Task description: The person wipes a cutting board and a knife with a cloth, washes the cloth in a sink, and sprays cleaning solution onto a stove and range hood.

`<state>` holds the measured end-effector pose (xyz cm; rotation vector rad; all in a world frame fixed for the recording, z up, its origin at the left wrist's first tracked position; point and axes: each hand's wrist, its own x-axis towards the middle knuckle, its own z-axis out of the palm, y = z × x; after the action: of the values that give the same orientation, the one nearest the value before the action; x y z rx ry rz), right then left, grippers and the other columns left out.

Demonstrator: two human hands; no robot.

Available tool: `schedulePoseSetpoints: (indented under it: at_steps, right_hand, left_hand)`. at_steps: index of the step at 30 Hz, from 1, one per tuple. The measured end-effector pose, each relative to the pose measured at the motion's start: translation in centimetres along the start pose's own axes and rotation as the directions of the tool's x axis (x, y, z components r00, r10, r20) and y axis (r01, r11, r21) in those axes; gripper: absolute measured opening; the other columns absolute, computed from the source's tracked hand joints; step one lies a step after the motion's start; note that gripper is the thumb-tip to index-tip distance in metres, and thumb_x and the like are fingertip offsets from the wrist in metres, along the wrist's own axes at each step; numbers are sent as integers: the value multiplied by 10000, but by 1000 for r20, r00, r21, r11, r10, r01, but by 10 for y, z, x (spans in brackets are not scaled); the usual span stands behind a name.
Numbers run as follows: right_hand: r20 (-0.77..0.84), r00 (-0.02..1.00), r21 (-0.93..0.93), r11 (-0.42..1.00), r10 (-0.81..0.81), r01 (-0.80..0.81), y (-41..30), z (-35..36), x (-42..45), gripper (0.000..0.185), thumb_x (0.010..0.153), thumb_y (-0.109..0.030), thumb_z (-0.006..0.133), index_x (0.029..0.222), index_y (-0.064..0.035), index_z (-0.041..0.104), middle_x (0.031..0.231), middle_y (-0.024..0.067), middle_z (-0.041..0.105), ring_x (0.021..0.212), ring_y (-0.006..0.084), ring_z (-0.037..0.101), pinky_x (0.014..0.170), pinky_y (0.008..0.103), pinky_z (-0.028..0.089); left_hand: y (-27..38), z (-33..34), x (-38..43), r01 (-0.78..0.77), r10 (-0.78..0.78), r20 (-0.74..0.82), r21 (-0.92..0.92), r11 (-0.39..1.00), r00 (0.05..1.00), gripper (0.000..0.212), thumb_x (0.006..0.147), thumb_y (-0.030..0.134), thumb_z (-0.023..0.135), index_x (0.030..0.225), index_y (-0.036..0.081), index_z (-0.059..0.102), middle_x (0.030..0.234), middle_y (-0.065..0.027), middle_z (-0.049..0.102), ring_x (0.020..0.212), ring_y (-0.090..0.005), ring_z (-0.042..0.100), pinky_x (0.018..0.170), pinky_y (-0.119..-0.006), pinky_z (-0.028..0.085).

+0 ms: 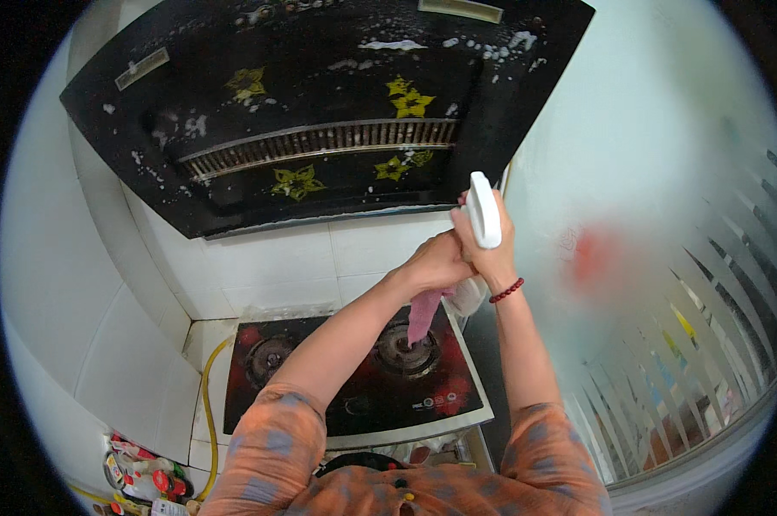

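Note:
My right hand [499, 238] grips a spray bottle by its white trigger head [484, 209]; the bottle's pale body [467, 295] shows below my hands. My left hand [439, 260] touches the right one at the bottle and holds a pink cloth [423, 315], which hangs down over the right burner. The fingers of my left hand are partly hidden. Both hands are just below the right lower corner of a black range hood [337, 84], whose surface bears white foam spots and yellow flower patterns.
Below is a black and red glass gas stove [356, 409] with two burners. A yellow hose [209, 393] runs along its left side. Bottles and jars [147, 480] stand at the lower left. A frosted glass panel [620, 193] stands at the right, white tiles [272, 258] behind.

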<state>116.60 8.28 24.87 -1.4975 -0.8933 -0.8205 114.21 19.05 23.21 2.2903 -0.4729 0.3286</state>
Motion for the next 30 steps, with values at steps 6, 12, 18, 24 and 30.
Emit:
schedulePoseSetpoints:
  at_steps: [6, 12, 18, 24, 30]
  right_hand:
    - [-218, 976, -30, 1000, -3, -3, 9, -36, 10, 225, 769, -160, 692, 875, -27, 545, 752, 90, 594, 656, 167, 567, 620, 292, 464]
    - [-240, 958, 65, 982, -157, 177, -4, -54, 34, 242, 754, -125, 711, 913, -16, 565, 793, 81, 617, 701, 150, 588, 648, 284, 475]
    - [-186, 972, -32, 990, -141, 138, -30, -34, 53, 256, 749, -157, 723, 893, -21, 562, 740, 81, 614, 675, 154, 598, 622, 284, 473]
    - [-39, 979, 145, 968, -200, 204, -43, 20, 62, 313, 744, -221, 740, 907, -21, 563, 734, 97, 614, 649, 192, 597, 619, 298, 476]
    - [-95, 983, 218, 960, -159, 177, -70, 83, 47, 298, 744, -225, 740, 864, -24, 556, 710, 99, 607, 615, 206, 590, 594, 302, 470]
  left_hand:
    - [39, 9, 29, -77, 76, 20, 68, 995, 997, 420, 725, 214, 627, 1062, -24, 547, 1029, -209, 607, 966, -324, 589, 829, -374, 463]
    - [62, 2, 44, -125, 124, 11, 160, 979, 992, 362, 719, 219, 631, 1006, 2, 586, 968, -209, 621, 912, -350, 599, 801, -391, 467]
    - [70, -31, 33, -103, 127, -139, 169, 980, 982, 396, 720, 232, 649, 1037, 5, 582, 978, -193, 631, 916, -323, 610, 802, -389, 468]
    - [41, -69, 2, 7, 13, -184, 111, 994, 983, 463, 713, 241, 682, 1084, -3, 551, 1019, -163, 626, 968, -283, 599, 832, -376, 460]
    - [12, -109, -38, 55, 5, -265, 219, 974, 964, 472, 719, 280, 655, 1082, -2, 548, 1035, -202, 609, 967, -344, 586, 829, -402, 460]
